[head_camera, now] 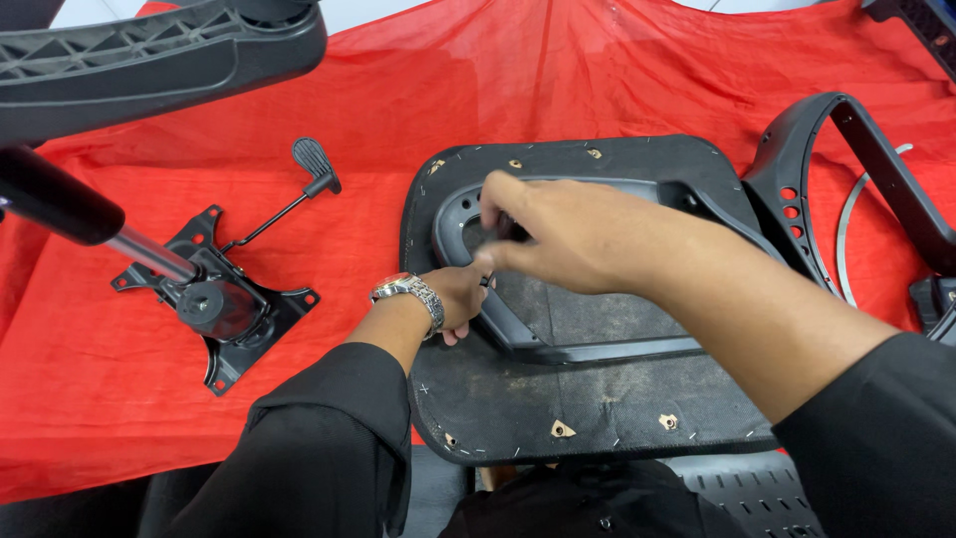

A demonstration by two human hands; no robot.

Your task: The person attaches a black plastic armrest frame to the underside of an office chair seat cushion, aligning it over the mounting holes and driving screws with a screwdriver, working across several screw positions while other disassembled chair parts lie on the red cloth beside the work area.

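Head view: right hand (563,234) over armrest bracket (597,349).

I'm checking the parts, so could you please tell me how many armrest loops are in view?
2. One armrest loop lies on the upturned seat pad under both hands; the second armrest loop lies on the red cloth at right. Others may be out of frame.

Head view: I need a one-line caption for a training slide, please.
Both hands, left hand and right hand, work at a black armrest bracket on an upturned chair seat over red cloth.
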